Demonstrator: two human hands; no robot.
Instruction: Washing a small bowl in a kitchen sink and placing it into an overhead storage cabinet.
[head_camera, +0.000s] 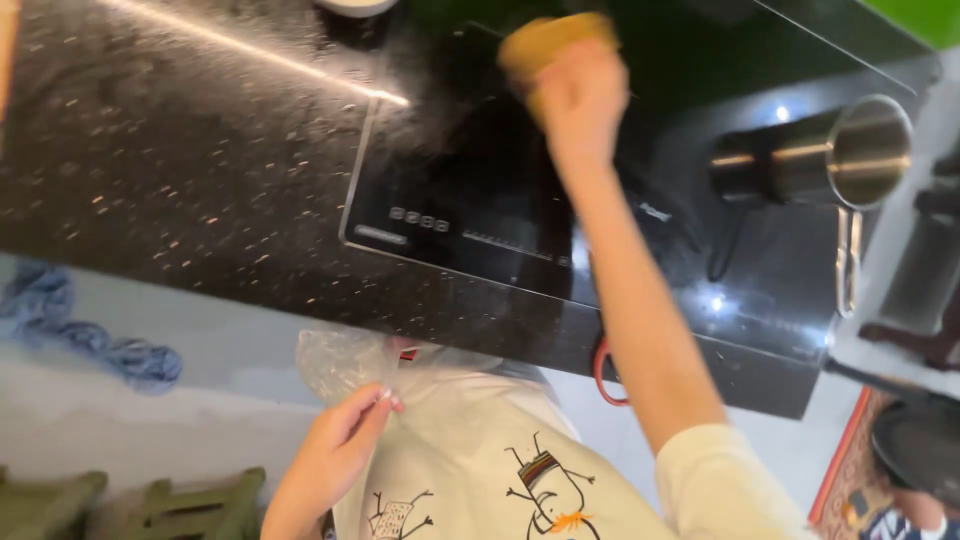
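My right hand (580, 95) is stretched out over the black glass cooktop (470, 190) and presses a yellow sponge (550, 40) against its far part. The fingers are closed on the sponge. My left hand (345, 440) stays low, near my waist, below the counter edge, and pinches a crumpled clear plastic bag (340, 360) between fingers and thumb. The bag hangs against my white printed shirt (480, 460).
A steel saucepan (850, 155) with a long handle stands on the cooktop's right side. The dark speckled counter (170, 150) extends left. A blue cloth (90, 335) lies on the floor at left, green furniture (150, 505) below it, a patterned rug (850, 470) at right.
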